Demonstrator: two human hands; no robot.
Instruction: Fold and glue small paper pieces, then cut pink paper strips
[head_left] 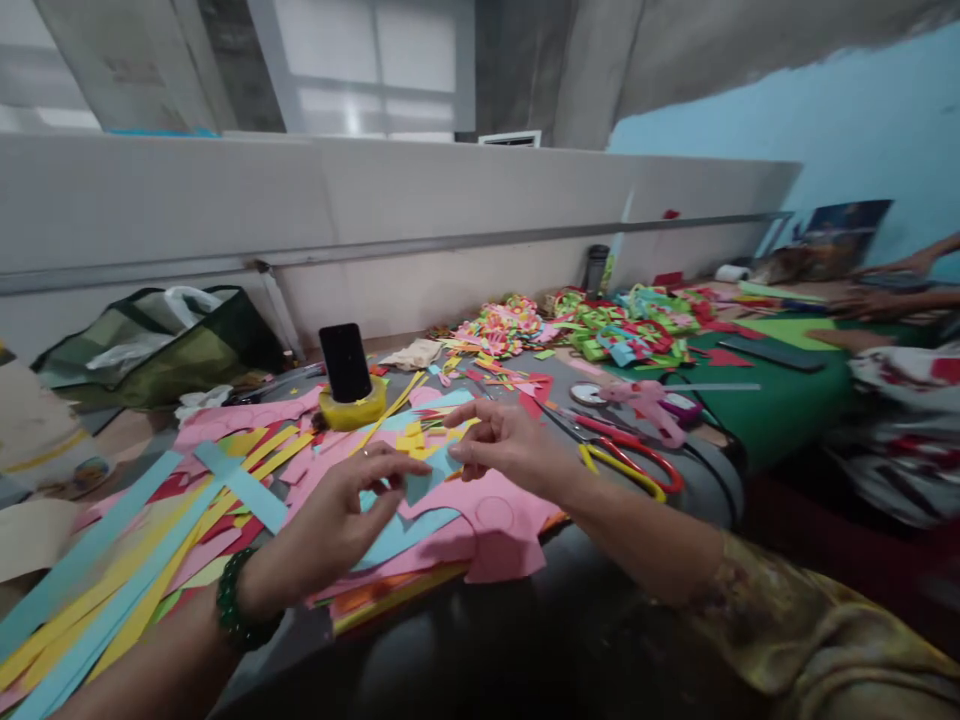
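My left hand (356,500), with a green bead bracelet, hovers over light blue paper (409,538). Its index finger points right and its thumb stands apart from it; I see nothing held between them. Close by on the right, my right hand (499,445) has its fingers curled toward the thumb in a pinch. Whatever lies in that pinch is hidden or too small to name. Pink paper (499,510) with drawn curved outlines lies under both hands. Small yellow paper pieces (411,440) rest just behind the fingertips.
Red- and yellow-handled scissors (630,455) and a pink glue gun (649,408) lie at right. A phone (345,362) stands in a yellow tape roll (352,405). Long paper strips (142,555) cover the left. Colourful paper piles (502,325) lie behind. Another person's hands (892,290) are far right.
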